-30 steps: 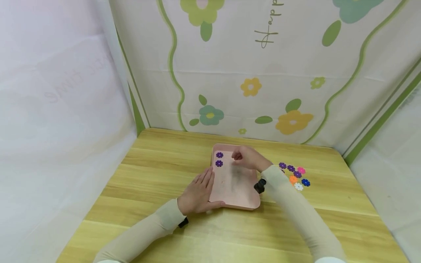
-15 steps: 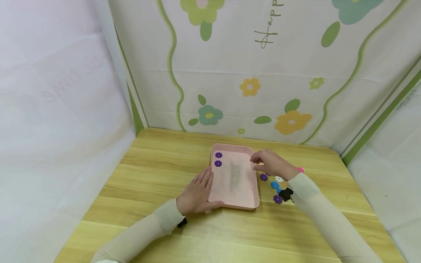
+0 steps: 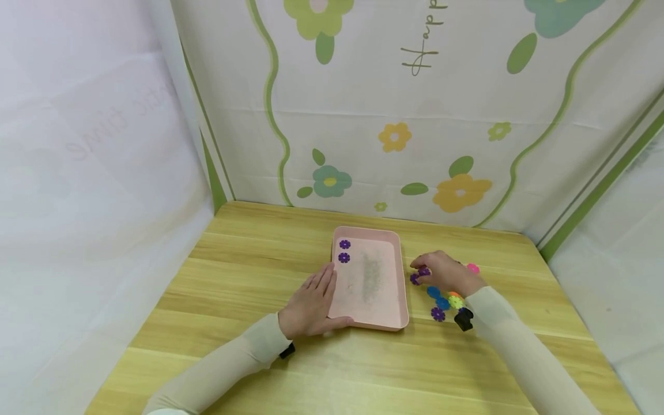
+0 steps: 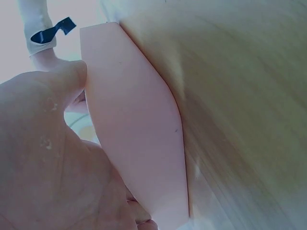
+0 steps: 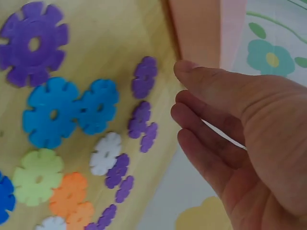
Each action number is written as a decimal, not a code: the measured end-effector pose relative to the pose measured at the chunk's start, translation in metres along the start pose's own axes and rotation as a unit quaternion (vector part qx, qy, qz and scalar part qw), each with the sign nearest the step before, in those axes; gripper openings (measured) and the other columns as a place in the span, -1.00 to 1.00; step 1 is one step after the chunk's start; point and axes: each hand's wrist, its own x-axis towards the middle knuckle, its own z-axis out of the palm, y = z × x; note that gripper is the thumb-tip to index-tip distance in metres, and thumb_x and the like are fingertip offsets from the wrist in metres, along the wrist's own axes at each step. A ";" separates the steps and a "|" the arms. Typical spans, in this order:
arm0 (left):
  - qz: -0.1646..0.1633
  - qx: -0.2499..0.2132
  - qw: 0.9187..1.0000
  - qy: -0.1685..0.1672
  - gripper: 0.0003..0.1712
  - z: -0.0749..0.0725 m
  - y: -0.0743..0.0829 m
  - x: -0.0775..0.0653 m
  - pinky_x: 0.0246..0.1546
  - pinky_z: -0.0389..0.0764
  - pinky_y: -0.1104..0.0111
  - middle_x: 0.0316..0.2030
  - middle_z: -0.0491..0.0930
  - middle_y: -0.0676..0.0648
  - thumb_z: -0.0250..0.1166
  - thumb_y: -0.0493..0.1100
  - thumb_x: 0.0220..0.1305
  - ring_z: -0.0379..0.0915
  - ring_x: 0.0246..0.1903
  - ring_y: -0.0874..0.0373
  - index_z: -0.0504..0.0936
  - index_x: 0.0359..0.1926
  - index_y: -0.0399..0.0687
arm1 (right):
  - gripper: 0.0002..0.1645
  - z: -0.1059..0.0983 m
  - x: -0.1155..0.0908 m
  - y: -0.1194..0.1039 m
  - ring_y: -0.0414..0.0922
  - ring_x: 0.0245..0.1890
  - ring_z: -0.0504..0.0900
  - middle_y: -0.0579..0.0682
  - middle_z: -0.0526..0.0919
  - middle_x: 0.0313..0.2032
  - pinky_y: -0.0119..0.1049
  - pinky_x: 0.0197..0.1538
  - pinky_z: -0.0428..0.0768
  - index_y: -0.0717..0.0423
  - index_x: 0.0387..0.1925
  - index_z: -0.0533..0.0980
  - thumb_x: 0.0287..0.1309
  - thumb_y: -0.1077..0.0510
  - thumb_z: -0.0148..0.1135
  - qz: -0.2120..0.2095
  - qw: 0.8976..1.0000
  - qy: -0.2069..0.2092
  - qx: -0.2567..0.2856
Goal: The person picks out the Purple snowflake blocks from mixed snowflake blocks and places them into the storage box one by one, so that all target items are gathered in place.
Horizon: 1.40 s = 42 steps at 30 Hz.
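My left hand [image 3: 311, 302] rests on the near left corner of a pink tray [image 3: 381, 323], fingers laid along its side and thumb at the front rim. The left wrist view shows the palm against the tray's outer wall [image 4: 134, 115]. Two purple notched plastic discs [image 3: 344, 257] lie in the tray's far left corner. To the right of the tray, my right hand [image 3: 443, 272] hovers over loose purple discs [image 5: 145, 77], thumb and fingers slightly bent and apart. Nothing is between its fingertips in the right wrist view.
More discs lie on the wooden table [image 3: 249, 253] under and beside the right hand: blue [image 5: 52, 112], white [image 5: 105, 153], light green [image 5: 39, 176] and orange [image 5: 68, 194]. A pink disc [image 3: 472, 268] sits farther right. Printed fabric walls [image 3: 358, 104] enclose the table.
My right hand has moved from above the tray, out over its right rim, and down to the purple discs. The left hand keeps its place, and the two discs in the tray lie as before.
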 end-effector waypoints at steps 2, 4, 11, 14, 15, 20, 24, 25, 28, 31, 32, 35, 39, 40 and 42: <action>0.001 0.002 1.000 -0.001 0.29 0.000 0.000 0.000 0.59 0.29 -0.01 0.65 0.01 -0.39 0.03 0.60 0.39 0.02 0.65 -0.23 0.10 0.61 -0.44 | -0.55 0.006 -0.001 0.004 0.18 0.08 0.77 0.28 0.77 0.09 0.07 0.14 0.74 0.35 0.15 0.66 0.27 0.27 0.47 0.013 1.000 -0.003 0.002; 0.002 0.003 1.000 -0.002 0.29 0.000 0.001 0.000 0.60 0.28 -0.01 0.65 0.01 -0.39 0.02 0.60 0.39 0.02 0.65 -0.23 0.10 0.61 -0.44 | -0.57 0.012 -0.001 0.009 0.16 0.08 0.77 0.25 0.77 0.08 0.08 0.14 0.74 0.32 0.14 0.67 0.27 0.26 0.47 0.012 1.000 -0.002 -0.001; 0.004 -0.005 1.000 -0.002 0.28 -0.001 0.002 -0.001 0.59 0.28 -0.03 0.65 0.02 -0.40 0.04 0.59 0.40 0.03 0.65 -0.25 0.11 0.60 -0.46 | -0.69 0.029 -0.001 0.020 -0.10 -0.12 0.76 0.04 0.82 -0.09 -0.10 -0.02 0.78 0.15 0.02 0.74 0.24 0.26 0.50 -0.025 0.999 0.014 -0.019; 0.005 -0.007 1.000 -0.002 0.28 0.000 0.002 -0.002 0.59 0.28 -0.03 0.65 0.01 -0.40 0.04 0.58 0.40 0.03 0.65 -0.24 0.10 0.60 -0.46 | -0.71 0.030 0.000 0.022 -0.13 -0.15 0.74 0.01 0.81 -0.12 -0.11 -0.04 0.78 0.15 -0.01 0.74 0.23 0.26 0.51 -0.020 1.000 0.013 -0.008; 0.005 -0.008 1.000 -0.002 0.28 0.000 0.002 -0.002 0.59 0.28 -0.03 0.65 0.01 -0.40 0.04 0.58 0.40 0.03 0.65 -0.24 0.10 0.60 -0.46 | -0.72 0.029 0.000 0.022 -0.15 -0.16 0.73 0.00 0.81 -0.13 -0.12 -0.05 0.78 0.14 -0.02 0.75 0.23 0.25 0.51 -0.013 1.000 0.011 -0.001; 0.006 -0.006 1.000 0.001 0.28 0.001 0.002 -0.003 0.59 0.29 -0.02 0.65 0.02 -0.41 0.05 0.58 0.40 0.04 0.65 -0.24 0.10 0.60 -0.46 | -0.82 0.025 0.003 0.025 -0.25 -0.25 0.65 -0.11 0.77 -0.22 -0.26 -0.12 0.75 0.08 -0.12 0.77 0.23 0.19 0.53 0.009 1.000 -0.006 0.028; 0.010 -0.005 1.000 0.004 0.28 0.002 0.002 -0.002 0.59 0.29 -0.04 0.64 0.03 -0.41 0.07 0.58 0.39 0.04 0.64 -0.25 0.11 0.60 -0.47 | -0.94 0.021 0.003 0.031 -0.30 -0.32 0.65 -0.13 0.77 -0.29 -0.39 -0.21 0.72 0.07 -0.25 0.77 0.25 0.19 0.51 0.001 0.999 -0.013 0.052; 0.011 -0.002 1.000 0.004 0.29 0.004 0.001 -0.002 0.59 0.28 -0.04 0.64 0.03 -0.42 0.06 0.58 0.39 0.04 0.64 -0.25 0.11 0.60 -0.47 | -0.97 0.019 0.003 0.032 -0.30 -0.34 0.66 -0.12 0.78 -0.30 -0.40 -0.22 0.72 0.08 -0.27 0.76 0.26 0.20 0.49 -0.002 0.998 -0.013 0.057; 0.013 0.006 1.000 0.009 0.30 0.010 -0.002 0.000 0.60 0.27 -0.03 0.65 0.00 -0.41 0.03 0.61 0.39 0.01 0.65 -0.24 0.11 0.60 -0.45 | -0.97 0.011 0.002 0.033 -0.28 -0.35 0.70 -0.09 0.80 -0.31 -0.40 -0.23 0.73 0.12 -0.29 0.75 0.31 0.26 0.43 -0.014 0.998 -0.021 0.064; 0.011 0.016 1.000 0.011 0.31 0.014 -0.005 0.001 0.61 0.25 -0.02 0.67 -0.04 -0.39 -0.02 0.63 0.39 -0.03 0.67 -0.22 0.08 0.62 -0.43 | -0.92 0.000 0.002 0.032 -0.23 -0.34 0.72 -0.08 0.80 -0.29 -0.38 -0.22 0.73 0.11 -0.27 0.74 0.36 0.28 0.37 -0.012 0.998 -0.035 0.052; 0.011 0.015 1.000 0.013 0.31 0.015 -0.005 0.002 0.61 0.25 -0.02 0.67 -0.04 -0.38 -0.03 0.63 0.39 -0.03 0.67 -0.22 0.09 0.62 -0.43 | -0.91 -0.003 0.002 0.032 -0.22 -0.33 0.72 -0.08 0.80 -0.29 -0.38 -0.21 0.73 0.11 -0.25 0.74 0.38 0.28 0.35 -0.008 0.998 -0.041 0.052; 0.009 0.008 1.000 0.010 0.30 0.008 -0.004 0.002 0.60 0.27 -0.03 0.66 -0.02 -0.40 0.01 0.62 0.39 0.00 0.66 -0.23 0.10 0.61 -0.45 | -0.88 -0.014 0.004 0.030 -0.19 -0.37 0.70 -0.06 0.79 -0.30 -0.37 -0.24 0.71 0.11 -0.25 0.74 0.42 0.27 0.32 -0.004 0.998 -0.049 0.046; 0.006 0.002 1.000 0.003 0.28 0.000 -0.001 0.001 0.59 0.29 -0.02 0.65 0.02 -0.41 0.04 0.59 0.40 0.04 0.65 -0.25 0.12 0.60 -0.47 | -0.83 -0.025 0.010 0.026 -0.23 -0.46 0.59 -0.02 0.78 -0.36 -0.38 -0.33 0.62 0.11 -0.31 0.73 0.44 0.26 0.30 -0.010 0.998 -0.050 0.046; 0.005 0.003 1.000 0.002 0.28 -0.001 0.000 0.000 0.59 0.28 -0.02 0.65 0.02 -0.41 0.03 0.59 0.40 0.04 0.65 -0.25 0.12 0.60 -0.46 | -0.83 -0.027 0.012 0.023 -0.24 -0.49 0.55 0.01 0.77 -0.38 -0.38 -0.34 0.60 0.11 -0.32 0.73 0.44 0.26 0.30 -0.010 0.998 -0.050 0.047; 0.005 0.004 1.000 0.002 0.28 0.000 -0.001 0.000 0.59 0.28 -0.02 0.65 0.02 -0.41 0.03 0.59 0.40 0.04 0.65 -0.25 0.12 0.60 -0.46 | -0.82 -0.031 0.016 0.017 -0.25 -0.51 0.52 0.04 0.77 -0.39 -0.38 -0.35 0.58 0.11 -0.33 0.73 0.44 0.26 0.30 -0.012 0.998 -0.048 0.045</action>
